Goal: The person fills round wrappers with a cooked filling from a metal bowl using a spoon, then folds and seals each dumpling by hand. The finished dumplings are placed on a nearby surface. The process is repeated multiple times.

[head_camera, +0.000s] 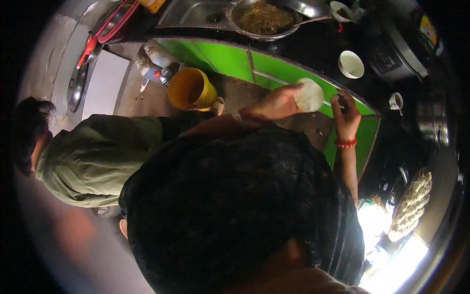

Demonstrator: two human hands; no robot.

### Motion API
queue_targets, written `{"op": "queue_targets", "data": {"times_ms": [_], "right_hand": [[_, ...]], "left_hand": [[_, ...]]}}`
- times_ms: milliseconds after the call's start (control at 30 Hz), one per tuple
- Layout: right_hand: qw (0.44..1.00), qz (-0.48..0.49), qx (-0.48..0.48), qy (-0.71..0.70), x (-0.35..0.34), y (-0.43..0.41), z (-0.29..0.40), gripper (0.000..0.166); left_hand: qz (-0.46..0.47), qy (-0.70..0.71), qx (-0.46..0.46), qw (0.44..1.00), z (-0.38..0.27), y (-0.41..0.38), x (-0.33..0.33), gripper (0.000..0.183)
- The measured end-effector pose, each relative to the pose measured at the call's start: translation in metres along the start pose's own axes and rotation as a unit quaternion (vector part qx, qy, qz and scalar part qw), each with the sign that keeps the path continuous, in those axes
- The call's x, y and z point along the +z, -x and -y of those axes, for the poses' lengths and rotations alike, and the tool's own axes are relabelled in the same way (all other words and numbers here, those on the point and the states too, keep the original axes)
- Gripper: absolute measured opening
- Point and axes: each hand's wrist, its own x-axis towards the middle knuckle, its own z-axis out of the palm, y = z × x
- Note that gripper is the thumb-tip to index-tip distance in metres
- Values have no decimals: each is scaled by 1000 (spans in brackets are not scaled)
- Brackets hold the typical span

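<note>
My left hand (pixel 281 104), palm up, holds a thin round dough wrapper (pixel 309 94) at the fingers. My right hand (pixel 346 112), with a red bead bracelet at the wrist, is raised just right of the wrapper, apart from it. Its fingers are bent; whether something small is between the fingertips cannot be made out. Beyond my hands, on the black counter, a metal bowl of chopped filling (pixel 264 18) has a spoon (pixel 312 20) resting in it. An empty white bowl (pixel 351 64) stands nearer, above my right hand.
A rice cooker (pixel 393 58), a small white cup (pixel 396 101) and a small bowl with greens (pixel 341 11) stand on the counter. The sink (pixel 194 13) is at its far left. On the floor are a yellow bucket (pixel 211 92) and bottles (pixel 156 73). Another person (pixel 99 158) is close at left.
</note>
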Motion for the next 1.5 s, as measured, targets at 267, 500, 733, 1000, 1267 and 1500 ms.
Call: {"op": "queue_targets", "data": {"times_ms": [267, 500, 733, 1000, 1267, 1500], "right_hand": [[975, 210, -70, 22, 111, -110, -9, 46], [936, 255, -190, 149, 196, -187, -35, 51], [906, 297, -220, 207, 238, -212, -49, 31], [911, 295, -200, 208, 254, -231, -66, 20], [959, 127, -213, 140, 226, -207, -17, 14], [950, 204, -147, 186, 245, -210, -22, 15]], "left_hand": [[-184, -338, 209, 899, -69, 27, -77, 41], [-237, -28, 280, 930, -119, 30, -58, 41], [-250, 15, 319, 914, -155, 19, -57, 40], [-285, 15, 305, 909, -235, 10, -67, 34], [-184, -43, 248, 950, -299, -8, -86, 36], [-169, -81, 240, 952, -305, -31, -83, 41]]}}
